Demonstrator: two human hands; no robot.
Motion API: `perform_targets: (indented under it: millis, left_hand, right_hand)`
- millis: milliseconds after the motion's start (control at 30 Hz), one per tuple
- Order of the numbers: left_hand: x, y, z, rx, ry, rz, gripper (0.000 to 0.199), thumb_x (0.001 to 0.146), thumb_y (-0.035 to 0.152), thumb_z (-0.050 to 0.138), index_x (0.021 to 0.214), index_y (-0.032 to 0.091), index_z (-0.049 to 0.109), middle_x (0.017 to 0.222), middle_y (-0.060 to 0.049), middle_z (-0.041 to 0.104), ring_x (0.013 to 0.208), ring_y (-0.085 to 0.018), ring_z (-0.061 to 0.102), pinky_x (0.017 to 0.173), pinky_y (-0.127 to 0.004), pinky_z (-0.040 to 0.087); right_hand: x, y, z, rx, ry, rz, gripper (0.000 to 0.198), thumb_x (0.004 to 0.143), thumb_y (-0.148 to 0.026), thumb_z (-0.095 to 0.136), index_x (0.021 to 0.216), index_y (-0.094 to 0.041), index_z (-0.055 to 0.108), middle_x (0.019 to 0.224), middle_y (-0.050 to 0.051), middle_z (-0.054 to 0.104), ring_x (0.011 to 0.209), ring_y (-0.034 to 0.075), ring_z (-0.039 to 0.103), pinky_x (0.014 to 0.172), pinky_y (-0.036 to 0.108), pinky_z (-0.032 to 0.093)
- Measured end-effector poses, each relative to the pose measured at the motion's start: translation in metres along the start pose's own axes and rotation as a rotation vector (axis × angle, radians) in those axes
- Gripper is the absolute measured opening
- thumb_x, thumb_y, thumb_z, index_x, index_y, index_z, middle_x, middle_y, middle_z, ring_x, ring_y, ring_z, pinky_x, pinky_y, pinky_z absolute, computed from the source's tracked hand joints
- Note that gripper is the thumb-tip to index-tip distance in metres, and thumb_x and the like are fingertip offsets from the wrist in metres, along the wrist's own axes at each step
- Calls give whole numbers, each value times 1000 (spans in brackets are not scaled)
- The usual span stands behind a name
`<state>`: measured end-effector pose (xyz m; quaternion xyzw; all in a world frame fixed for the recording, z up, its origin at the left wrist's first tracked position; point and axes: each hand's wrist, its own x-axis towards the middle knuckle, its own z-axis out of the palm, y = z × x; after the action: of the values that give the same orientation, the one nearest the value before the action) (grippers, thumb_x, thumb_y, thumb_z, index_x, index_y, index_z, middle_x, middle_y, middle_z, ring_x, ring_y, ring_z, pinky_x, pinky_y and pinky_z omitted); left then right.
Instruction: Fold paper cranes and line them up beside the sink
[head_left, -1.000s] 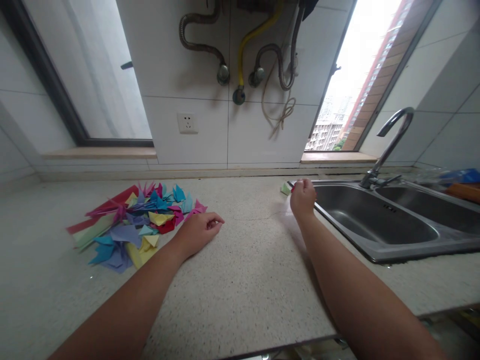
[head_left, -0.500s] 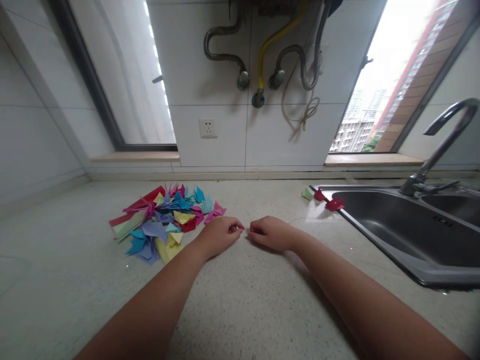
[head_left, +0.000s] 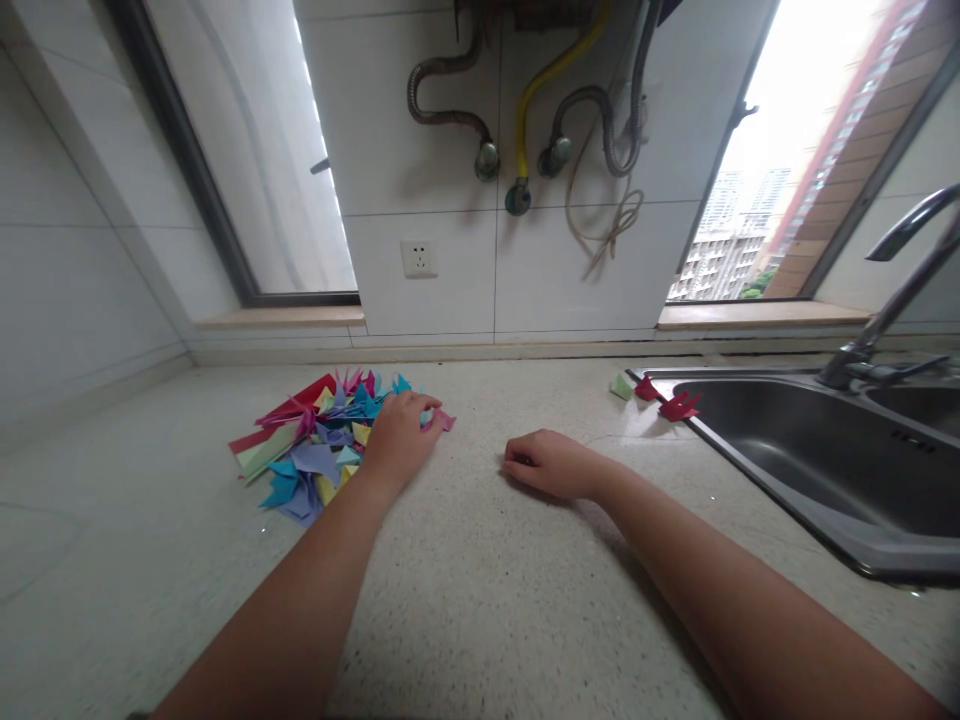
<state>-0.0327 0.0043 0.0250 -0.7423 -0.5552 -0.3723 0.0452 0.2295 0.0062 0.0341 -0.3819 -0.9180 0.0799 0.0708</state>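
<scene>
My left hand (head_left: pixel 405 425) is over the right side of a pile of folded coloured papers (head_left: pixel 311 460), its fingers apart. Its fingertips are at a pink folded paper (head_left: pixel 448 420), which shows partly beyond them; contact is hard to make out. Blue, purple, yellow, red and green pieces lie in the pile, some hidden by the hand. My right hand (head_left: pixel 551 463) rests on the speckled countertop (head_left: pixel 465 600) with its fingers curled in, and no object shows in it. Beyond it, by the sink's corner, lie a light green folded paper (head_left: pixel 621 386) and two red ones (head_left: pixel 680 406).
A steel sink (head_left: pixel 780 500) with a faucet (head_left: pixel 855 350) is on the right. The tiled wall behind carries a power socket (head_left: pixel 418 259), a yellow gas hose (head_left: pixel 551 75) and metal hoses. Windows stand to either side.
My left hand has moved left from beside my right hand to the paper pile, and its fingers have spread. My right hand stays nearly in place. The view has shifted slightly.
</scene>
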Motion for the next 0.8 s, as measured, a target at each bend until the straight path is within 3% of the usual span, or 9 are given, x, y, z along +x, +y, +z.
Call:
perform_targets:
  millis: [133,333,467,700,800]
  left_hand:
    - [2,-18,-4,78,-49,-47,28,85,27,56,109,18,67,107,-10,65,101,-25,55,93,-38,41]
    - [-2,-18,1,164,-201,88,35,84,28,58,117,21,66,109,-10,65,99,-27,54,90,-39,41]
    - [-3,-20,4,243,-269,97,35,82,27,60,116,24,68,103,-11,64,97,-28,54,88,-40,40]
    - [0,-31,5,270,-261,14,32,83,20,55,111,24,70,103,-11,62,99,-27,56,84,-36,44]
    - [2,-31,3,212,-190,10,30,86,22,54,112,20,69,105,-11,63,101,-25,56,90,-36,43]
  right_hand:
    - [-1,-1,-2,18,2,11,29,93,-40,47,89,-19,67,80,6,68,67,15,55,62,27,33]
    - [-2,-3,-3,35,4,-12,29,93,-39,47,89,-19,67,81,5,68,67,14,54,62,27,33]
    - [-1,-2,-2,20,-2,-3,29,93,-40,48,90,-19,67,83,6,68,70,15,56,63,28,34]
    - [-1,1,0,22,-8,1,29,92,-40,48,91,-19,68,84,6,69,73,16,58,65,27,35]
    - [-1,1,0,29,-6,-2,28,93,-40,48,92,-20,68,84,6,69,73,16,59,65,26,36]
